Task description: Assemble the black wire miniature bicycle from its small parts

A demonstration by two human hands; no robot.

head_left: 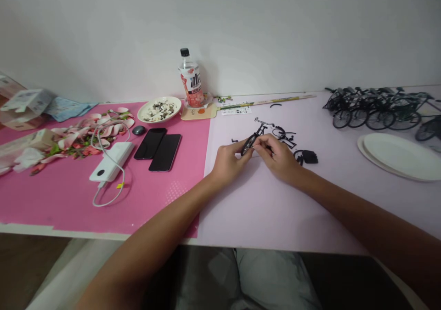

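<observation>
A small black model bicycle frame [259,130] with silver handlebars is held over the light purple part of the table. My left hand [228,162] grips it from the left, around its wheel. The fingers of my right hand [275,155] are pinched together against the frame's right side; whatever small part they hold is hidden. Just behind my right hand lie a loose wheel and thin black parts [288,140]. A black basket-like piece [310,157] rests to the right of them.
Several assembled model bicycles [379,110] stand at the back right, behind white plates [404,156]. Leftward are a bottle [192,85], a bowl of small pieces [160,110], two phones [165,153], a white power bank [112,162] with a cable, and pink petals [81,138].
</observation>
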